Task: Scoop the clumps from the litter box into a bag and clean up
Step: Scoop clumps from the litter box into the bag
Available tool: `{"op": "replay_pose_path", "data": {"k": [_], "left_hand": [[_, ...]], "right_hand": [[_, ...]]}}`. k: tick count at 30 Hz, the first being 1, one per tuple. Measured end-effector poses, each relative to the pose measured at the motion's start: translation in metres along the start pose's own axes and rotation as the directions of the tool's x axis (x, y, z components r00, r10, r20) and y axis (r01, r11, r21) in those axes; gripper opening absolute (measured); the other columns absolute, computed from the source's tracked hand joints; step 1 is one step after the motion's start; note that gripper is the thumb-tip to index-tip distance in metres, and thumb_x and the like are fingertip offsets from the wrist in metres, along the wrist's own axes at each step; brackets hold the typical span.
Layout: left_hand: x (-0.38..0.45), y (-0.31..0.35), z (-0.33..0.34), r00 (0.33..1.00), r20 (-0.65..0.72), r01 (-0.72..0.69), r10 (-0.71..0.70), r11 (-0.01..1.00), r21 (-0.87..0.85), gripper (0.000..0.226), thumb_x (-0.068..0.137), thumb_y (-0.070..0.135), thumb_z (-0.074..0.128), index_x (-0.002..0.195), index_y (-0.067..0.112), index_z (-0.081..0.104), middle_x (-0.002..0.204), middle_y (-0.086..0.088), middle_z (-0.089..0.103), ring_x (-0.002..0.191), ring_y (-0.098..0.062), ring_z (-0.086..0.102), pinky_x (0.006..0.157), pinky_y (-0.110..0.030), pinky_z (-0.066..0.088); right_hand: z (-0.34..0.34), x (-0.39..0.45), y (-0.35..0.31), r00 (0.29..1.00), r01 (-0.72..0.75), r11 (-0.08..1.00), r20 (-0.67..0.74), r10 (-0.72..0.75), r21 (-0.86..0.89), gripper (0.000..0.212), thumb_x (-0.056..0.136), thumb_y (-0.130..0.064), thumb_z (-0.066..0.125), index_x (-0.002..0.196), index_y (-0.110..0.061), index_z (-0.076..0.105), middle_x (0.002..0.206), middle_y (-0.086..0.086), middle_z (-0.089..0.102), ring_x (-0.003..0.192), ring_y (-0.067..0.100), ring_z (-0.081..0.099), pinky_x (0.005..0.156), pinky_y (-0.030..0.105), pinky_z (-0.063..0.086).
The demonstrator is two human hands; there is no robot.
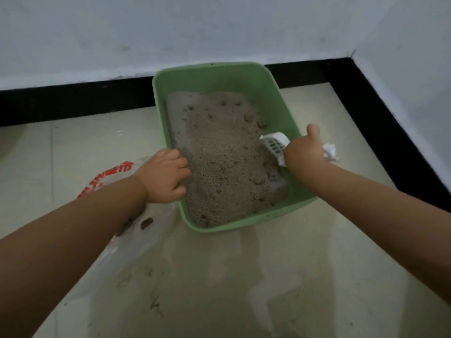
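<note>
Several dark clumps [249, 117] sit in the grey litter [219, 154] of a green litter box [273, 93], most of them toward its far right end. This box rests on the pale floor [268, 276], its far end close to the black baseboard [73, 101] under the white wall [170, 32]. At the box's right wall a white slotted scoop [274, 145] lies over the litter, its handle gripped by the right hand [305, 152], fingers wrapped round it and thumb sticking up. Crumpled white paper [330, 152] shows just beyond that hand; whether the hand holds it I cannot tell. On the box's left rim the left hand [166, 176] grips the edge, fingers curled over into the litter. Beneath the left forearm lies a clear plastic bag [136, 240] with red print, flat on the floor beside the box, with two dark clumps inside it.
</note>
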State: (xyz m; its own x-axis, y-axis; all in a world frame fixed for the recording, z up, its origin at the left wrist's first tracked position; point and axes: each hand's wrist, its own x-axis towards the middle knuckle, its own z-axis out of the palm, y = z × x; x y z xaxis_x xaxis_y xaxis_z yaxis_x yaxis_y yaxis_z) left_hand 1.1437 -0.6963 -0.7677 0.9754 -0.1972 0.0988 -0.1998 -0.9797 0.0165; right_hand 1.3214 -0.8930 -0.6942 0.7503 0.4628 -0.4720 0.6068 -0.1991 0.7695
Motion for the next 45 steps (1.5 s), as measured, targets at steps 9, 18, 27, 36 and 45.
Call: {"op": "replay_pose_path", "data": {"k": [9, 18, 27, 36, 45], "left_hand": [[0.002, 0.006, 0.011, 0.996, -0.084, 0.021, -0.022, 1.0, -0.015, 0.03, 0.063, 0.03, 0.036, 0.047, 0.012, 0.054, 0.05, -0.003, 0.048, 0.064, -0.017, 0.03, 0.062, -0.029, 0.021], [0.002, 0.007, 0.02, 0.984, -0.174, 0.032, -0.042, 0.998, -0.06, 0.028, 0.063, 0.027, 0.035, 0.047, 0.011, 0.052, 0.05, -0.005, 0.048, 0.064, -0.017, 0.026, 0.063, -0.03, 0.021], [-0.001, 0.008, 0.025, 0.975, -0.214, 0.034, -0.066, 0.988, -0.151, 0.029, 0.067, 0.025, 0.035, 0.05, 0.008, 0.052, 0.052, -0.009, 0.046, 0.064, -0.021, 0.027, 0.063, -0.029, 0.022], [-0.001, 0.01, 0.023, 0.977, -0.185, 0.078, -0.11, 0.982, -0.173, 0.029, 0.065, 0.023, 0.034, 0.05, 0.005, 0.052, 0.052, -0.01, 0.047, 0.064, -0.019, 0.026, 0.063, -0.03, 0.022], [-0.002, 0.009, 0.023, 0.982, -0.161, 0.077, -0.098, 0.988, -0.135, 0.034, 0.067, 0.022, 0.034, 0.054, 0.003, 0.058, 0.053, -0.012, 0.05, 0.065, -0.021, 0.027, 0.063, -0.031, 0.022]], "right_hand": [[0.015, 0.016, 0.053, 0.978, 0.21, 0.962, -0.027, -0.209, 0.172, 0.027, 0.088, -0.036, 0.048, 0.066, -0.02, 0.046, 0.062, -0.007, 0.042, 0.074, 0.016, 0.049, 0.091, 0.029, 0.035], [0.043, 0.022, 0.031, 0.941, 0.33, 0.833, -0.082, -0.329, 0.444, 0.041, 0.088, -0.044, 0.042, 0.057, -0.017, 0.044, 0.055, -0.004, 0.042, 0.065, 0.019, 0.05, 0.073, 0.025, 0.038], [0.03, 0.021, -0.061, 0.888, 0.405, 0.459, -0.221, -0.403, 0.791, 0.044, 0.091, -0.044, 0.047, 0.06, -0.014, 0.049, 0.058, 0.004, 0.045, 0.066, 0.021, 0.045, 0.055, 0.028, 0.03], [0.041, 0.028, -0.072, 0.886, 0.358, 0.169, -0.277, -0.372, 0.919, 0.041, 0.086, -0.028, 0.063, 0.052, -0.027, 0.04, 0.053, -0.006, 0.037, 0.05, 0.008, 0.034, 0.051, 0.025, 0.025], [0.055, 0.019, -0.032, 0.987, 0.153, -0.331, -0.16, 0.007, 0.931, 0.025, 0.085, -0.016, 0.064, 0.063, -0.023, 0.056, 0.039, -0.008, 0.048, 0.032, -0.001, 0.043, 0.038, 0.008, 0.033]]}}
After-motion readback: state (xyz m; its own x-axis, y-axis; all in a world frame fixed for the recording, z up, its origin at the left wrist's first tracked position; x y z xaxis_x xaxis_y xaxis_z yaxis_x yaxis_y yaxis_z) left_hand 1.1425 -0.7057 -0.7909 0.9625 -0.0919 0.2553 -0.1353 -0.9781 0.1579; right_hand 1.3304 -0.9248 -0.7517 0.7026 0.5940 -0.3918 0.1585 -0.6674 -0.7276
